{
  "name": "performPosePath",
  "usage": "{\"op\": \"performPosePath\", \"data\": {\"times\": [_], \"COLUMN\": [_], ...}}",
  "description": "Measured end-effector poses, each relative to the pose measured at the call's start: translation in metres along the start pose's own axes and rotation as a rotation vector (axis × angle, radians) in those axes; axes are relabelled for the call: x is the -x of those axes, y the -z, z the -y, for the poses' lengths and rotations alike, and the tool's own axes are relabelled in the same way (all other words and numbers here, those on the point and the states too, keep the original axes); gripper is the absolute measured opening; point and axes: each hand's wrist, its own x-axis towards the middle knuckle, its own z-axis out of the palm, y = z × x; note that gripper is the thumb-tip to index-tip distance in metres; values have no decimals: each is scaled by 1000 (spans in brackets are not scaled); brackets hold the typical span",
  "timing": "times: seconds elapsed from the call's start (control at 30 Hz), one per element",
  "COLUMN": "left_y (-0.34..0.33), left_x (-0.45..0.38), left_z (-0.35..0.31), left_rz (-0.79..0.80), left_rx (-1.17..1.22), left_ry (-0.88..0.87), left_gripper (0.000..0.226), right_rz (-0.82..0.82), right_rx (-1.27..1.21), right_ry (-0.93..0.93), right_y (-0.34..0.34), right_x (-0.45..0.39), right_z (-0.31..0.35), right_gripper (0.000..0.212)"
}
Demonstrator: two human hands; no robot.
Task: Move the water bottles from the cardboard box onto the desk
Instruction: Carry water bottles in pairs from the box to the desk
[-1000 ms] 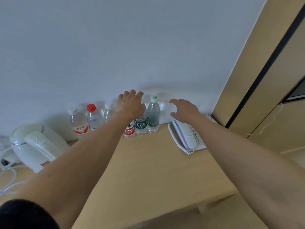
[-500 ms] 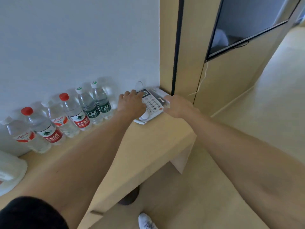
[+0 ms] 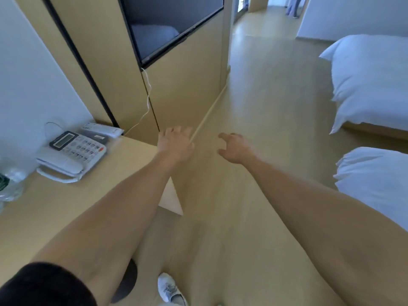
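A hotel-style room with pale wood flooring stretches ahead, a wall-mounted television (image 3: 174, 25) set in a wood panel on the left and two white-sheeted beds (image 3: 371, 85) on the right. The desk (image 3: 72, 208) sits at the lower left, carrying a white telephone (image 3: 70, 155) near its back edge, and only part of one clear water bottle (image 3: 10, 184) shows at the far left border, standing on the desk. The cardboard box is nowhere in view, so how many bottles it holds cannot be told. Both arms reach out over the floor past the desk corner. The left hand (image 3: 175, 143) is spread, fingers loose, holding nothing; the right hand (image 3: 235, 147) has its fingers lightly curled and is likewise empty. Judging by this, the person is turned away from the desk to fetch more bottles. The risks from here look modest: the left forearm crosses right above the desk corner and could knock it, the thin white cable (image 3: 147, 100) hanging from the television could snag, and the frame's blur suggests a quick swing
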Motion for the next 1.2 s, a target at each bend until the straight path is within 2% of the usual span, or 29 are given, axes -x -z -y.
{"op": "performPosePath", "data": {"times": [0.2, 0.5, 0.67, 0.93, 1.2], "left_y": [-7, -41, -52, -38, -35], "left_x": [-34, -100, -170, -297, -386], "left_z": [-116, -205, -223, -237, -251], "left_rz": [55, 134, 117, 118, 102], "left_rx": [-16, -38, -30, 12, 14], "left_ry": [-288, -449, -472, -442, -393], "left_gripper": [58, 57, 58, 65, 73], "right_rz": [-51, -21, 11, -53, 13], "right_rx": [-16, 16, 85, 64, 78], "right_ry": [-224, -474, -543, -583, -631], "right_y": [23, 22, 39, 88, 118], "right_x": [41, 46, 0, -96, -170], "right_z": [-117, -220, -245, -269, -302], "right_gripper": [57, 54, 56, 60, 66]}}
